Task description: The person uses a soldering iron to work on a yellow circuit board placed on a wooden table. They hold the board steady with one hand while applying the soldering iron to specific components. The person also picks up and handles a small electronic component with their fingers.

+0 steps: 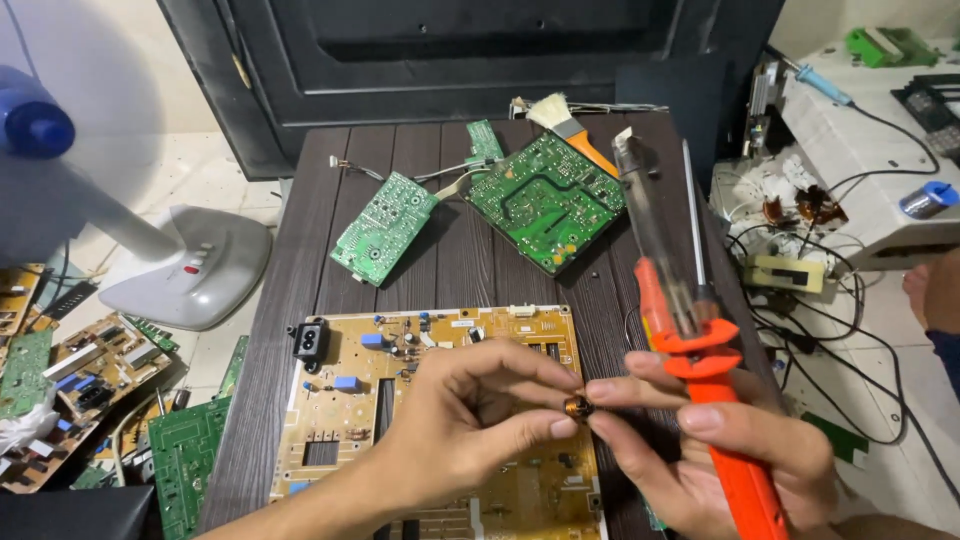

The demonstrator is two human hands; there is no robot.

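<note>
My left hand (470, 420) and my right hand (700, 450) meet above a tan circuit board (350, 440) on the dark wooden table (470, 260). Between the fingertips of both hands sits a small copper-wound coil part (577, 407). My right hand also grips the orange handle of a soldering tool (690, 330), whose clear barrel points up and away from me.
Two green circuit boards (384, 226) (545, 197) lie at the table's far side beside a paintbrush (570, 125). A white fan base (190, 265) and several loose boards (90, 370) cover the floor at left. Tangled wires (800, 300) lie at right.
</note>
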